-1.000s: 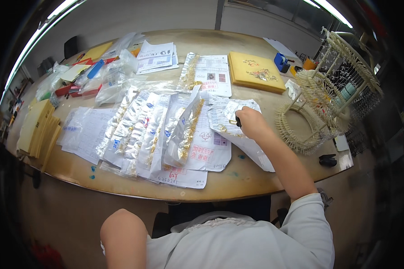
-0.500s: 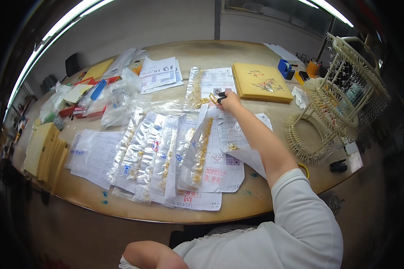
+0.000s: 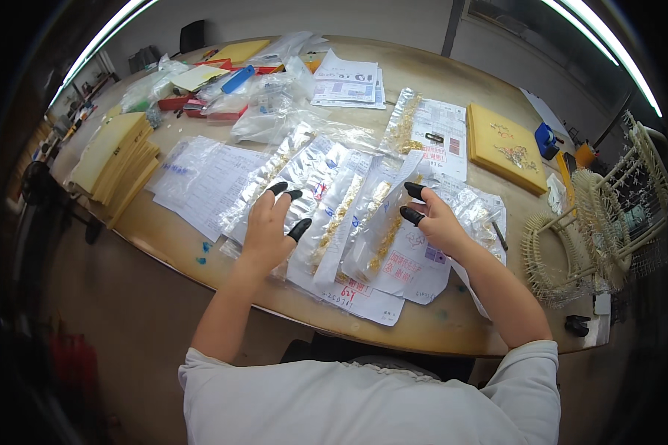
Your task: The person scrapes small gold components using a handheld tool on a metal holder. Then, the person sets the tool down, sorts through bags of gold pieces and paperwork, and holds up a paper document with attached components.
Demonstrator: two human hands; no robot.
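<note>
Several long clear plastic bags of small gold-coloured pieces [image 3: 334, 204] lie side by side on printed paper sheets [image 3: 393, 271] in front of me. My left hand [image 3: 271, 222] rests flat on the left bags, fingers spread, with black finger covers on the tips. My right hand [image 3: 434, 219], also with black fingertip covers, touches the edge of the rightmost bag [image 3: 382, 219], fingers apart. Neither hand grips anything that I can see.
A stack of yellow boards [image 3: 115, 156] sits at the left. A yellow box [image 3: 505, 144] lies at the back right, a woven wicker rack [image 3: 601, 222] at the right edge. Loose clear bags and red and blue items [image 3: 223, 85] crowd the far left.
My right hand has come back from the far middle of the table to the bags near me. My left hand has risen from below the table edge onto the left bags.
</note>
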